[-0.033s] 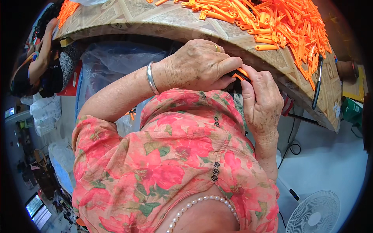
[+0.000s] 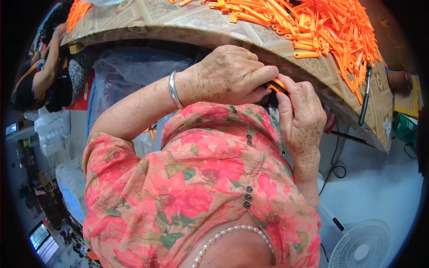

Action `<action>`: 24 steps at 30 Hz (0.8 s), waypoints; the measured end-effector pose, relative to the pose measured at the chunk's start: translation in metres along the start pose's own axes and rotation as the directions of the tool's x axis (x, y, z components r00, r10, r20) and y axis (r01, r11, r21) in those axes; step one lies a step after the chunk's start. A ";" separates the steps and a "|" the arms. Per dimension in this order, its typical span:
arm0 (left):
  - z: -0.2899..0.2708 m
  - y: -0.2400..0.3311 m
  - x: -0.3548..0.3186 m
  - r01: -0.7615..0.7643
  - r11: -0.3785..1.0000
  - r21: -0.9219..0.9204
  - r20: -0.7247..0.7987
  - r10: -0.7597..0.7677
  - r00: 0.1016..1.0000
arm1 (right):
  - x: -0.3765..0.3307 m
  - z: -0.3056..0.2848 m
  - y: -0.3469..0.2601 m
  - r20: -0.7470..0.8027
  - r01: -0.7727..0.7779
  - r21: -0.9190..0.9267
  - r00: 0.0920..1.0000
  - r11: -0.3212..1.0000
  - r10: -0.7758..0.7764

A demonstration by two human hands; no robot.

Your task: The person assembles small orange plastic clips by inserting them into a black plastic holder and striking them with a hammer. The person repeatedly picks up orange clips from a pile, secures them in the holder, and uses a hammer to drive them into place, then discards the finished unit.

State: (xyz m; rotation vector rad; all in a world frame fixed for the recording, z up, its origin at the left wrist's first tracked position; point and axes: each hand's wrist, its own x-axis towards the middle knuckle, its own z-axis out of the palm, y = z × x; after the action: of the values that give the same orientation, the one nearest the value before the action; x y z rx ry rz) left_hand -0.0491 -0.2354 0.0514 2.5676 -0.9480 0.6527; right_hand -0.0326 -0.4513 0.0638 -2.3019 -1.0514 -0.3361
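Note:
My left hand (image 2: 230,73), with a ring and a silver bangle at the wrist, is closed around one end of a small orange and black plastic piece (image 2: 277,85). Thumb and fingers of my right hand (image 2: 304,114) pinch the other end. The two hands meet in front of my body, just off the table's near edge. Fingers cover most of the piece, so its exact kind cannot be made out. Beyond my right hand, a large heap of slim orange plastic pieces (image 2: 330,35), shaped like small handles, lies on the table (image 2: 178,20).
A black-handled tool (image 2: 365,98) lies at the table's right edge. Clear plastic sheeting (image 2: 134,71) hangs below the table at left. A person's arm (image 2: 48,67) reaches to another orange pile (image 2: 78,13) at far left. A white fan (image 2: 361,248) stands at lower right.

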 end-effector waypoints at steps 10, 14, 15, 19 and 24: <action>-0.001 -0.001 -0.003 -0.045 0.999 0.021 0.042 0.044 0.998 | 0.000 0.005 0.000 0.030 0.013 -0.062 0.999 0.998 -0.011; 0.006 -0.003 -0.006 -0.061 0.998 -0.007 -0.033 0.060 0.998 | -0.002 0.008 0.001 0.007 0.003 -0.074 1.000 0.997 -0.003; 0.006 -0.002 -0.005 -0.054 0.998 -0.015 -0.028 0.053 0.998 | -0.003 0.008 0.001 0.007 -0.004 -0.087 1.000 0.996 0.005; 0.008 0.000 -0.003 -0.029 0.998 -0.047 -0.018 0.028 0.999 | -0.002 0.007 -0.001 0.005 -0.040 -0.148 0.999 0.988 0.041; 0.011 0.001 -0.003 -0.007 0.996 -0.092 0.010 0.008 1.000 | -0.001 0.009 0.005 0.013 -0.042 -0.082 0.999 0.996 0.044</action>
State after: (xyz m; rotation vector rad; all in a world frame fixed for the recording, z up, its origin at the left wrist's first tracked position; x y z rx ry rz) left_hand -0.0486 -0.2391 0.0410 2.4904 -0.9681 0.5848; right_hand -0.0299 -0.4492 0.0537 -2.3992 -1.0112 -0.3509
